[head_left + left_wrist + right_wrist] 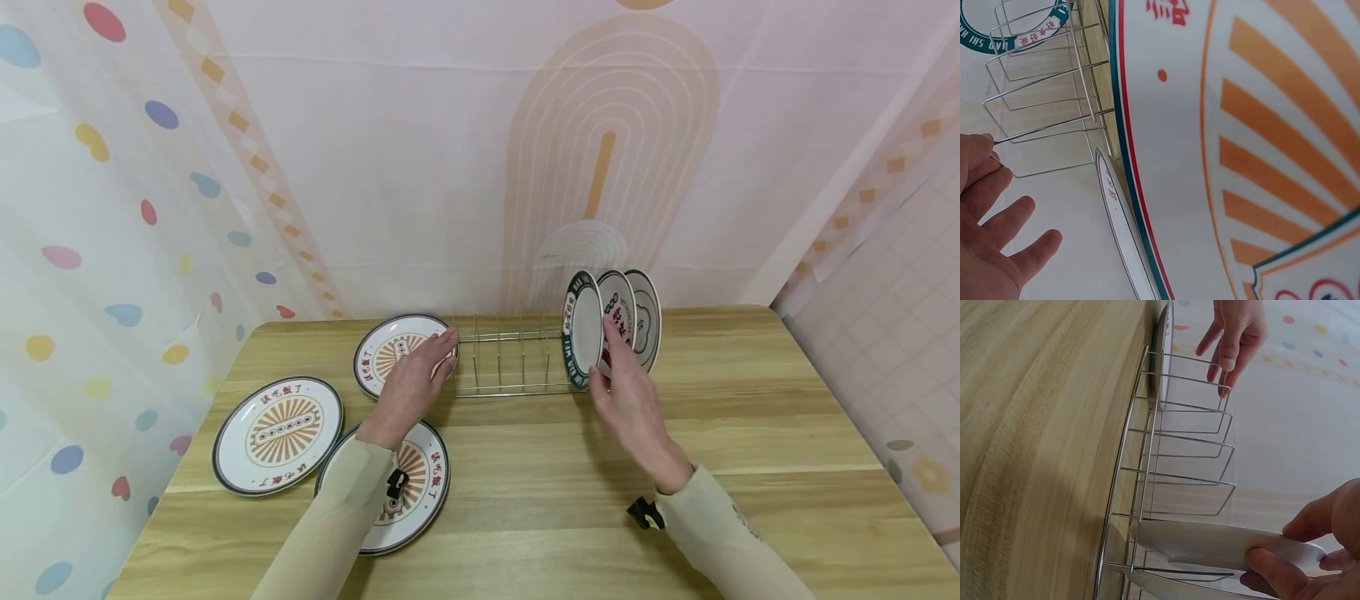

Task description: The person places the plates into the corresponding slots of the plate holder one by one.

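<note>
A metal wire dish rack (517, 393) stands near the back of the table. My left hand (411, 382) pinches the wire at its left end between thumb and finger, the other fingers loose. At the right end of the rack, my right hand (633, 412) grips a green-rimmed plate (587, 332) that stands on edge in a slot. In the right wrist view, thumb and fingers lie on both faces of that plate (1210, 542). Right behind it stand a plate with red writing (619, 302) and another patterned plate (651, 317), both upright.
Sunburst-patterned plates lie flat on the left: one on the table's left side (243, 442), one behind my left hand (375, 354) beside the rack, and one under my left forearm (431, 500). A patterned curtain (420, 192) hangs behind the wooden table (555, 500).
</note>
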Tool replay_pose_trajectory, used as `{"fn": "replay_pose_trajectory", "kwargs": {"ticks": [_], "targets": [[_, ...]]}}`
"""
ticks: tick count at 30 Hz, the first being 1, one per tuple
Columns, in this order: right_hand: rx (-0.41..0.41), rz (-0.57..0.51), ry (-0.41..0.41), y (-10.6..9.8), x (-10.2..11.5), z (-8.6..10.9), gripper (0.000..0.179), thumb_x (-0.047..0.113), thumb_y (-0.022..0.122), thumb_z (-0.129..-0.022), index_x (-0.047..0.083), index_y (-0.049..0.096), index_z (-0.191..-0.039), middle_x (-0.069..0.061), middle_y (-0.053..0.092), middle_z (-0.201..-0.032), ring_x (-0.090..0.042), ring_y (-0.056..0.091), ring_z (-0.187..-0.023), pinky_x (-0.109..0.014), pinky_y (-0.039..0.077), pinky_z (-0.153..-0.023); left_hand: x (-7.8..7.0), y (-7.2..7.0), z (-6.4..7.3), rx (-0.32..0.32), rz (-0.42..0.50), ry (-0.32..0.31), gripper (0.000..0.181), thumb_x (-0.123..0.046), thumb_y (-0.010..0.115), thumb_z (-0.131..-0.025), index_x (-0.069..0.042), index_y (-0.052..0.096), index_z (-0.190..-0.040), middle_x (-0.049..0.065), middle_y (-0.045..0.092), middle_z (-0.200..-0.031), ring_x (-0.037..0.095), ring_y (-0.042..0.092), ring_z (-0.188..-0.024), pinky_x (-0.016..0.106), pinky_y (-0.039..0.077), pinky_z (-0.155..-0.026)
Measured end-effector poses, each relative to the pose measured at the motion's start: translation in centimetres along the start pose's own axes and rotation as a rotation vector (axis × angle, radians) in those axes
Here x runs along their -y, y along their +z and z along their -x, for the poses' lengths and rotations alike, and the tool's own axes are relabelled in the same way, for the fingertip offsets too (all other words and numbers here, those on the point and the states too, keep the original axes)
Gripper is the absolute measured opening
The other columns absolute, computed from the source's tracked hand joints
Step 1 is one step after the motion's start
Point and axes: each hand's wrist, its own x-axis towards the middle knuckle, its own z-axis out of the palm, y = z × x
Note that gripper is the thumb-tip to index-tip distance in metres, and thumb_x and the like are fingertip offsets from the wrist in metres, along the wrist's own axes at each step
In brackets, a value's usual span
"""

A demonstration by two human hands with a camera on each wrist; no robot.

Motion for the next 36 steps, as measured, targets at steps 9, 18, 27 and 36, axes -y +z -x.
{"fn": "replay_pose_trajectory", "kwargs": {"ticks": [9, 18, 27, 36], "targets": [[0.009, -0.003, 0.024, 0.4, 0.0, -0.1, 0.077, -0.004, 0.062, -0.096, -0.001, 0.022, -0.162, -0.025, 0.032, -0.163, -0.045, 0.041, -0.144, -0.058, 0.039, -0.115, 0.0, 0.1, 0.0, -0.016, 0.002, 0.017, 0.041, -0.012, 0.062, -0.104, -0.002, 0.060, -0.144, 0.016, 0.057, -0.149, 0.040, 0.053, -0.137, 0.053, 0.042, -0.114], [0.001, -0.025, 0.024, 0.3, 0.1, 0.5, 0.081, -0.007, 0.062, -0.095, -0.003, 0.018, -0.163, -0.032, 0.045, -0.152, -0.045, 0.067, -0.113, -0.047, 0.062, -0.079, 0.0, 0.1, 0.0, -0.016, 0.004, 0.004, 0.041, -0.013, 0.061, -0.105, -0.002, 0.060, -0.144, 0.015, 0.056, -0.150, 0.039, 0.052, -0.137, 0.052, 0.041, -0.115], [0.033, -0.129, 0.054, -1.2, 0.6, 1.8, 0.074, 0.001, 0.062, -0.100, 0.002, 0.023, -0.164, -0.028, 0.047, -0.153, -0.043, 0.062, -0.122, -0.054, 0.052, -0.103, 0.0, 0.0, -0.1, -0.009, 0.003, 0.001, 0.041, -0.013, 0.061, -0.105, -0.001, 0.060, -0.143, 0.015, 0.056, -0.150, 0.039, 0.052, -0.138, 0.053, 0.040, -0.116], [-0.148, -0.095, -0.121, -3.8, 0.1, 2.5, 0.044, -0.002, 0.064, -0.098, -0.004, 0.058, -0.141, -0.024, 0.059, -0.143, -0.043, 0.057, -0.129, -0.060, 0.045, -0.108, -0.1, -0.2, 0.0, -0.007, -0.005, 0.007, 0.040, -0.014, 0.062, -0.105, -0.002, 0.061, -0.143, 0.013, 0.055, -0.151, 0.039, 0.051, -0.139, 0.053, 0.041, -0.115]]}}
